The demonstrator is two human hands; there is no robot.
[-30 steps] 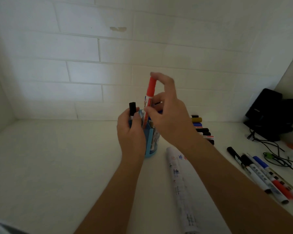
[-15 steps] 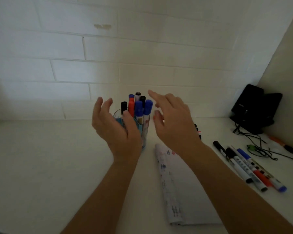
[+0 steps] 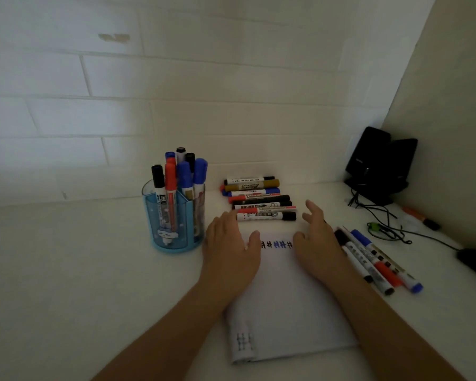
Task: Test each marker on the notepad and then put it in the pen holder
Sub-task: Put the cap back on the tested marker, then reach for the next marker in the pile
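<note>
Between markers: both hands, left hand (image 3: 231,251) and right hand (image 3: 318,243), rest empty-gripped on the notepad (image 3: 286,298). Next, pick the nearest marker (image 3: 267,216) to test.

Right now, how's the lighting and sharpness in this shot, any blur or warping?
Head view: dim and bluish, brightest on the wall, no glare; hash marks on the notepad and labels on the marker row are too soft to read; both hands slightly blurred; wide-angle lens bends the wall's brick lines.
</note>
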